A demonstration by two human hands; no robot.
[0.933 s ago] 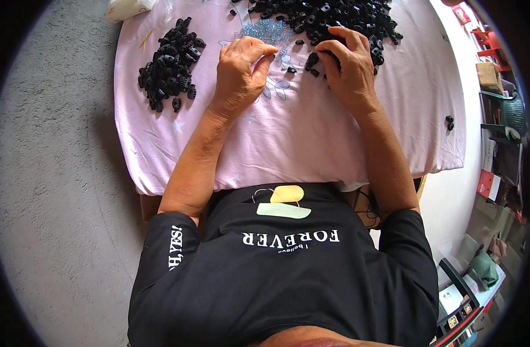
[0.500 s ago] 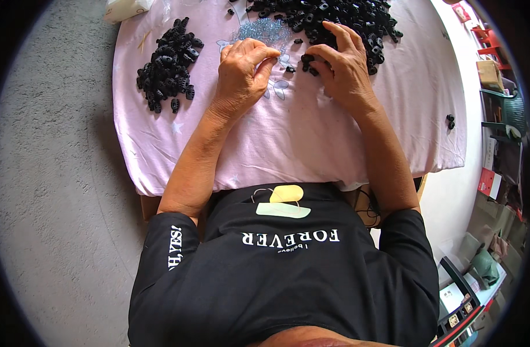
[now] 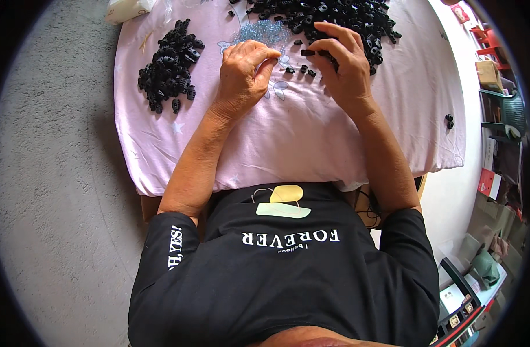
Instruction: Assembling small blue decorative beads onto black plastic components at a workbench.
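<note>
My left hand (image 3: 245,72) is closed in a pinch just in front of a heap of small shiny pale-blue bits (image 3: 262,32), which look like fine springs. Whatever sits between its fingertips is too small to make out. At the near edge of a large heap of black plastic pieces (image 3: 328,13), my right hand (image 3: 343,66) grips a small black plastic piece (image 3: 307,52) with its thumb and finger. Several loose black pieces (image 3: 304,69) lie on the cloth between the hands. A second heap of ribbed black plastic parts (image 3: 169,63) lies to the left.
A pink cloth (image 3: 265,150) covers the table. Thin tan sticks (image 3: 144,40) and a white packet (image 3: 126,8) are at the far left. One black part (image 3: 449,121) lies near the right edge. Shelves with boxes (image 3: 490,75) stand beyond the table on the right.
My right hand's fingers have lifted and shifted slightly; small black pieces that were under them now lie loose on the cloth. The left hand stays almost still in its pinch.
</note>
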